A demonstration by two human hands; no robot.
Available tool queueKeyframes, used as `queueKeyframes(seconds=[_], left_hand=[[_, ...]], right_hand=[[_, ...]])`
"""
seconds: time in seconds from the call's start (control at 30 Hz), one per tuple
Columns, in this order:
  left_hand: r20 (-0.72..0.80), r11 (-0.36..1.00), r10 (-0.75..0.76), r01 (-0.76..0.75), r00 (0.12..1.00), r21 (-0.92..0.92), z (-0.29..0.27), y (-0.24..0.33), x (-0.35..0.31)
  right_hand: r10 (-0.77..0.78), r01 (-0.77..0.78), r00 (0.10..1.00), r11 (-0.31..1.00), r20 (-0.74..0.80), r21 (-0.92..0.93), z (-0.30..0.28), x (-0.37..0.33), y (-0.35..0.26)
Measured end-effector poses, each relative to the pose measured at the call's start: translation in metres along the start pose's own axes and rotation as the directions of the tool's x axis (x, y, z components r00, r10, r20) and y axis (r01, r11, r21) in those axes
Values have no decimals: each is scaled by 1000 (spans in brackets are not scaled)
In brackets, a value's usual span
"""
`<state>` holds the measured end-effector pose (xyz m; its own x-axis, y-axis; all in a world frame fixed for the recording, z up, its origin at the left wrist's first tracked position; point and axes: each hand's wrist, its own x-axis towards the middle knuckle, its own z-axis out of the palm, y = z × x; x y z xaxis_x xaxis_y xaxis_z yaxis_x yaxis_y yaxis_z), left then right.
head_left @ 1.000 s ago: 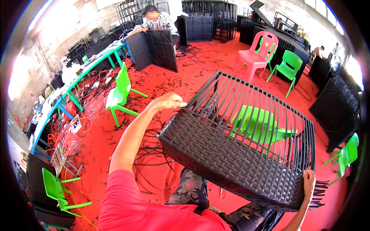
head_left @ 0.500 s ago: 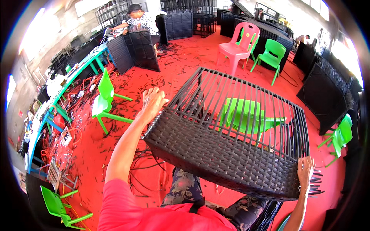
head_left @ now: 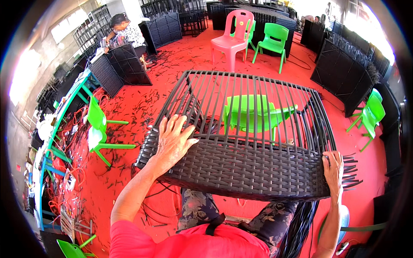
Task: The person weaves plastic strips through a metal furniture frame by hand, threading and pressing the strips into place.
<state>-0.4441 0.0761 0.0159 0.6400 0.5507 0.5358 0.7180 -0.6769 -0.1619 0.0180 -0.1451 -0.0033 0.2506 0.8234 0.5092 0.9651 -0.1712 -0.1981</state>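
Across my knees lies a black rattan furniture frame (head_left: 245,172). Its near side is densely woven, while bare parallel strips (head_left: 211,99) span the far part. My left hand (head_left: 171,139) rests on the woven edge near the left corner, fingers spread over the strips. At the right corner, my right hand (head_left: 333,170) has its fingers curled over the frame's edge, the thumb side partly hidden. Loose strip ends (head_left: 352,172) stick out beside that hand. A bundle of long black strips (head_left: 299,230) hangs below the frame, next to my right leg.
A green chair (head_left: 254,114) shows through the strips. Other green chairs (head_left: 101,129) and a pink chair (head_left: 232,38) stand around. A person (head_left: 129,34) handles black panels (head_left: 124,64) at the far left. Strip scraps litter the red floor (head_left: 172,56); a cluttered turquoise table (head_left: 56,133) stands left.
My left hand has moved from the frame's left corner onto the woven edge, fingers spreading. The view has shifted and the frame sits more level; my right hand stays at its right corner.
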Motion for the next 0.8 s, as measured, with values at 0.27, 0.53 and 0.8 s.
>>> queueKeyframes(seconds=[0.27,0.53,0.8], left_hand=[[364,922,161,-8,918,-386,15,66,27],[115,926,232,-184,966,-329,5,110,57],[262,885,299,-163,918,-436,13,156,67]], right_hand=[[46,-44,997,999,66,-31,0,-7,-1],[4,-4,1000,998,6,-67,-2,-7,-6],[6,-6,1000,999,-13,-38,0,-10,-3]])
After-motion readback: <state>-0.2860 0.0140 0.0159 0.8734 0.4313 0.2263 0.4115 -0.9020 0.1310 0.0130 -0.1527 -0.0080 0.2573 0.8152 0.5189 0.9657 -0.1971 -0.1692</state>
